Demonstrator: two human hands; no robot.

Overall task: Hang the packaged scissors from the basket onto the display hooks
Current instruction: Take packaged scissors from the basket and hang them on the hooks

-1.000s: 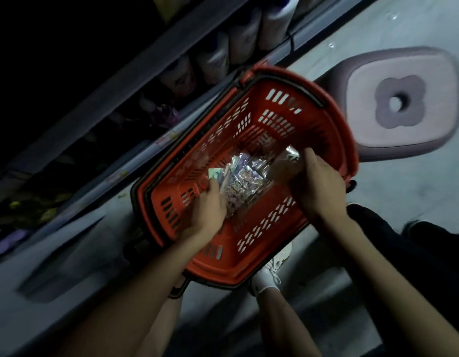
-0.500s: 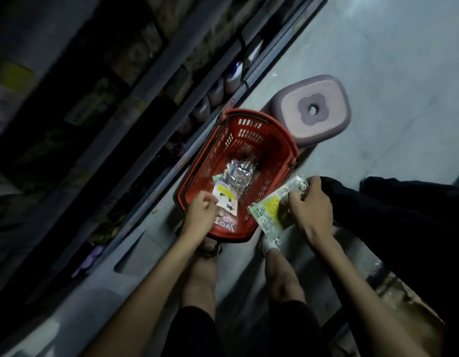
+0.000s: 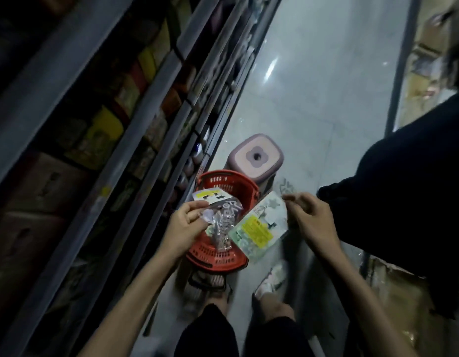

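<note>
Stage: pick-up done, hanging not yet begun. Both packs are clear of the basket (image 3: 224, 256) and held above it. No pack is seen on a hook.
Remaining: carry both packs to the hooks and thread each one on. No hooks can be made out in this view, so the target position is unconfirmed.
Basket contents: mostly hidden behind the held packs, so I cannot tell whether more remain.
Left hand (image 3: 183, 228): fingers curled round the left pack (image 3: 220, 215), gripping it near its mid-left edge.
Right hand (image 3: 310, 220): thumb and forefinger appear to pinch the right pack (image 3: 262, 226) at its far corner. Blur limits certainty.
Hands: apart, one pack each. The packs are just beside one another over the basket.
Left pack axis: long axis runs away from the person, with the white-and-yellow header card at the far end and the clear blister at the near end.
Right pack axis: diagonal, far end to the right and near end to the left. The printed face with its yellow label points up at the camera.
Surroundings: the basket stands on the floor (image 3: 313, 99) against the shelves (image 3: 146, 119), with a pink stool (image 3: 256, 155) just behind it.
</note>
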